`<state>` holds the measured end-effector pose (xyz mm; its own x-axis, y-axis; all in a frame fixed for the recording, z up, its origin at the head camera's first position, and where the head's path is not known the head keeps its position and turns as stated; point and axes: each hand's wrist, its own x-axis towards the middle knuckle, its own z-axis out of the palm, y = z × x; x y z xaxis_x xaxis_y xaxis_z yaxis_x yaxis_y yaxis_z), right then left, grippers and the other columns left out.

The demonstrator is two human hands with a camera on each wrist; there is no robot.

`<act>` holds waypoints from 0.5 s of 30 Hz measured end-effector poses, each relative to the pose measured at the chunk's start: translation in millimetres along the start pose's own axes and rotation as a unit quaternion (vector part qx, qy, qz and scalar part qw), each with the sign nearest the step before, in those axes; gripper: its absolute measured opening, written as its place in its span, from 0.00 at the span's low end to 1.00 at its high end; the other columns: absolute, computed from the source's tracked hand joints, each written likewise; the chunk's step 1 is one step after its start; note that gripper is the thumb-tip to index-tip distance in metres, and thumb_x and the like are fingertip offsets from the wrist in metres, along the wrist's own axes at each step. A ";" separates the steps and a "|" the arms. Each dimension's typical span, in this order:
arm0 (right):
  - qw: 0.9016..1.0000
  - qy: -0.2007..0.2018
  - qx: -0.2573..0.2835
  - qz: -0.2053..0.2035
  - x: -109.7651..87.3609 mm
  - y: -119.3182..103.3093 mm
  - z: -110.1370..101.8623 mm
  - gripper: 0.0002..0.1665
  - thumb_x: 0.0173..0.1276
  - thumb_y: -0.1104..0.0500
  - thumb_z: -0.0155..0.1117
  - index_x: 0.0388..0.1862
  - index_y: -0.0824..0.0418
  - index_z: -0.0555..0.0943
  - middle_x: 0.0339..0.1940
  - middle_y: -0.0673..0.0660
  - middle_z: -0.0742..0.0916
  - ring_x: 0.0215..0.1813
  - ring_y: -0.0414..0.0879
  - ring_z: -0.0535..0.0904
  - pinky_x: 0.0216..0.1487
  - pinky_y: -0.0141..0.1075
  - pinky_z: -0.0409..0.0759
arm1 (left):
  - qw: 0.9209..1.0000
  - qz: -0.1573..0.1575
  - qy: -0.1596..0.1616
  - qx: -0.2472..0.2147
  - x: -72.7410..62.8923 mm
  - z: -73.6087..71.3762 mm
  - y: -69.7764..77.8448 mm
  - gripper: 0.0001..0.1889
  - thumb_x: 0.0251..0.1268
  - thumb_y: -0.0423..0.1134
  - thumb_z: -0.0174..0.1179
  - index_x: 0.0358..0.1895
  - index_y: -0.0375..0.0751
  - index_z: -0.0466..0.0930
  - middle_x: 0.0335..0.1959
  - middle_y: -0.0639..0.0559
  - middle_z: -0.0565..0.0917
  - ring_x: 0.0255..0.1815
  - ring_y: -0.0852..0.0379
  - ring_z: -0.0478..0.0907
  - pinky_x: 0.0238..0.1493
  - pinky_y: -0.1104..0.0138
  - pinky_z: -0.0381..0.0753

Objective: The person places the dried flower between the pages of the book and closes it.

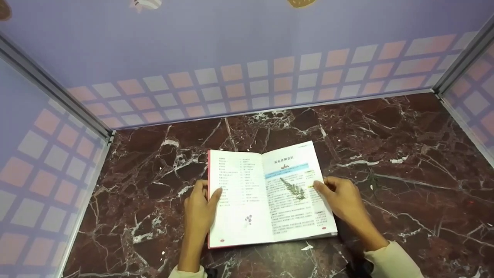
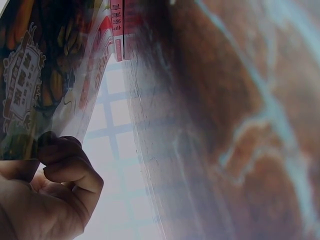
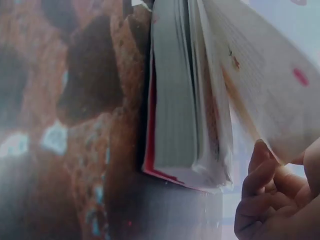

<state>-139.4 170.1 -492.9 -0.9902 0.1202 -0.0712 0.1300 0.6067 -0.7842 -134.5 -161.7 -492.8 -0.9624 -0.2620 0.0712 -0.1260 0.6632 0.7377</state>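
Observation:
An open book (image 1: 241, 224) with a red cover edge is held over the dark marble surface. On its right page lies a green leafy sprig (image 1: 294, 189); whether it is real or printed I cannot tell. My left hand (image 1: 198, 210) grips the book's left edge, thumb on the page. In the left wrist view its curled fingers (image 2: 75, 172) show under the dark picture cover (image 2: 30, 75). At the right edge, my right hand (image 1: 345, 199) pinches a page, its thumb on top. The right wrist view shows that page (image 3: 265, 75) lifted from the thick page block (image 3: 172, 100).
A small dark green sprig (image 1: 373, 181) lies on the marble surface (image 1: 405, 216) right of the book. White scraps, one a larger piece (image 1: 307, 246), are near it. Purple panels with pink and white squares, such as the back panel (image 1: 231, 38), enclose three sides.

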 end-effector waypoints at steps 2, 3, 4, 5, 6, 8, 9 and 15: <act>1.000 -0.004 0.019 0.007 -0.4 -2.8 0.1 0.17 0.75 0.51 0.61 0.41 0.63 0.87 0.27 0.55 0.86 0.28 0.44 0.75 0.32 0.36 0.72 | 1.000 -0.001 -0.002 0.000 0.2 0.1 -0.2 0.16 0.66 0.41 0.67 0.53 0.38 0.78 0.21 0.52 0.77 0.19 0.56 0.71 0.25 0.63 0.70; 0.999 -0.008 0.036 0.013 -0.8 -4.4 0.0 0.19 0.76 0.50 0.60 0.45 0.64 0.87 0.30 0.56 0.87 0.29 0.44 0.77 0.33 0.35 0.73 | 1.000 -0.002 -0.003 0.001 0.3 0.1 -0.2 0.17 0.66 0.41 0.67 0.53 0.38 0.78 0.21 0.52 0.78 0.19 0.57 0.71 0.25 0.63 0.71; 0.998 -0.014 0.057 0.021 -1.2 -5.8 -0.1 0.21 0.77 0.49 0.58 0.48 0.65 0.86 0.32 0.57 0.88 0.29 0.44 0.78 0.33 0.34 0.75 | 1.000 0.000 -0.004 0.000 0.3 0.1 -0.4 0.17 0.66 0.41 0.67 0.53 0.38 0.78 0.21 0.52 0.78 0.18 0.57 0.71 0.25 0.63 0.71; 0.996 -0.021 0.083 0.028 -1.7 -7.2 -0.2 0.23 0.78 0.48 0.56 0.52 0.66 0.85 0.35 0.59 0.89 0.30 0.44 0.80 0.33 0.34 0.77 | 1.000 0.000 -0.004 0.001 0.4 0.2 -0.7 0.17 0.66 0.41 0.67 0.53 0.38 0.78 0.21 0.52 0.78 0.18 0.57 0.71 0.25 0.63 0.71; 0.993 -0.031 0.109 0.036 -2.0 -8.0 -0.3 0.26 0.79 0.47 0.54 0.56 0.68 0.83 0.38 0.61 0.89 0.31 0.44 0.81 0.34 0.34 0.78 | 1.000 0.000 -0.005 0.001 0.4 0.0 -0.6 0.17 0.66 0.41 0.67 0.53 0.38 0.78 0.21 0.52 0.78 0.18 0.57 0.72 0.24 0.63 0.71; 0.983 -0.054 0.164 0.056 -2.5 -8.8 -1.0 0.31 0.81 0.44 0.49 0.62 0.70 0.79 0.41 0.64 0.89 0.34 0.46 0.84 0.37 0.35 0.80 | 1.000 -0.002 -0.009 0.000 0.3 -0.4 -0.6 0.17 0.67 0.41 0.67 0.54 0.38 0.77 0.21 0.52 0.79 0.18 0.57 0.72 0.24 0.64 0.71; 0.977 -0.068 0.192 0.066 -2.6 -8.7 -1.1 0.34 0.81 0.42 0.46 0.65 0.70 0.76 0.43 0.66 0.88 0.37 0.47 0.84 0.41 0.36 0.80 | 1.000 -0.002 -0.011 -0.001 0.4 -0.7 -0.4 0.17 0.67 0.41 0.66 0.54 0.38 0.77 0.21 0.52 0.78 0.17 0.57 0.72 0.23 0.64 0.71; 0.924 -0.171 0.325 0.103 5.6 7.8 2.4 0.50 0.77 0.28 0.29 0.75 0.67 0.63 0.53 0.63 0.84 0.52 0.51 0.81 0.55 0.42 0.77 | 1.000 -0.009 -0.020 -0.001 1.2 -1.3 0.0 0.18 0.68 0.41 0.65 0.55 0.37 0.77 0.20 0.52 0.76 0.17 0.57 0.70 0.23 0.65 0.70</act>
<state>-144.1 173.6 -500.9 -0.9210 -0.1421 -0.3628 0.3685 -0.0156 -0.9295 -135.3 -163.0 -491.8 -0.9689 -0.2457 0.0306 -0.1432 0.6567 0.7404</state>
